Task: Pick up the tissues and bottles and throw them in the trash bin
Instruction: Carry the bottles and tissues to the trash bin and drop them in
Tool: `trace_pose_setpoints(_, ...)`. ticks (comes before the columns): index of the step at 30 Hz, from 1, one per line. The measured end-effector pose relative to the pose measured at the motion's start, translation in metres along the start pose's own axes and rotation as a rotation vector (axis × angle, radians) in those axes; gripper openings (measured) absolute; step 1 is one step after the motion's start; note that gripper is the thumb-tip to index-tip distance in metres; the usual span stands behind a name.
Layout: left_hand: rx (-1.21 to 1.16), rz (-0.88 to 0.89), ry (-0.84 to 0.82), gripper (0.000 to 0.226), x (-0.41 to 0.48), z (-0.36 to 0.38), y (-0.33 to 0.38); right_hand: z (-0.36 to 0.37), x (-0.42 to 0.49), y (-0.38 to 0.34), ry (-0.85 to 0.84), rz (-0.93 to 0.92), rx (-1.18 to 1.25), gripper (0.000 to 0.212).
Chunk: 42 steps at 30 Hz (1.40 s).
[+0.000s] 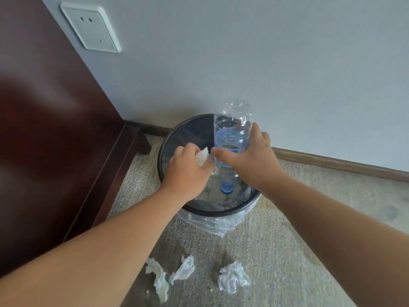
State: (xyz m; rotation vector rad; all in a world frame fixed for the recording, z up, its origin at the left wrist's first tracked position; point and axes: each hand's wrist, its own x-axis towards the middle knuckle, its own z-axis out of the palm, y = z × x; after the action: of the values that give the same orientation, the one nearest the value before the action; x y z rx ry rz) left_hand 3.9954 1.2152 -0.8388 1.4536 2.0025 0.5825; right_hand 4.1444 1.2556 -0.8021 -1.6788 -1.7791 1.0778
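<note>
A round black trash bin (177, 131) lined with a clear plastic bag stands on the carpet against the wall. Over its opening my right hand (250, 158) grips a clear plastic bottle (232, 127) with a blue label, held upside down so its blue cap points into the bin. Beside it my left hand (188, 169) holds a crumpled white tissue (202, 157), also above the bin. Three more crumpled tissues lie on the carpet in front of the bin: one at the left (159, 278), one in the middle (184, 270), one at the right (233, 276).
A dark brown wooden furniture panel (44, 129) with a low ledge stands close to the bin's left. The grey wall carries a white socket (90, 29) and a brown skirting board (332, 165). Beige carpet (309, 218) spreads to the right.
</note>
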Motion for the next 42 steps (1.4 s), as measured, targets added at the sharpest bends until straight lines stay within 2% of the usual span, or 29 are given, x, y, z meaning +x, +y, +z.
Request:
trace_pose_setpoints(5,0.147,0.196,0.126,0.021,-0.017,-0.022,0.009,0.005,-0.006,0.001,-0.088,-0.003,-0.027,0.072)
trace_pose_setpoints(11,0.175,0.234,0.234,0.020,-0.033,-0.062,-0.004,0.011,-0.007,-0.004,-0.177,-0.006,-0.172,0.077)
trace_pose_setpoints(14,0.202,0.325,0.218,0.015,-0.043,-0.070,-0.006,0.012,-0.007,-0.002,-0.183,-0.004,-0.257,0.095)
trace_pose_setpoints(17,0.239,0.393,0.185,0.016,-0.051,-0.066,0.001,0.006,-0.012,-0.003,-0.111,-0.029,-0.223,0.106)
trace_pose_setpoints(22,0.230,0.404,0.175,0.017,-0.060,-0.059,0.011,-0.013,-0.036,-0.014,-0.006,-0.209,-0.149,0.085)
trace_pose_setpoints(30,0.235,0.370,0.192,0.017,-0.107,-0.077,0.012,-0.042,-0.098,-0.026,-0.052,-0.351,-0.198,0.070)
trace_pose_setpoints(36,0.231,0.364,0.126,0.013,-0.167,-0.063,-0.030,-0.035,-0.161,0.009,-0.235,-0.470,-0.278,0.055)
trace_pose_setpoints(39,0.275,0.308,0.037,0.014,-0.182,-0.043,-0.064,-0.022,-0.178,0.038,-0.325,-0.493,-0.301,0.049)
trace_pose_setpoints(42,0.369,0.241,-0.085,0.016,-0.195,-0.016,-0.101,-0.004,-0.185,0.063,-0.419,-0.540,-0.357,0.052)
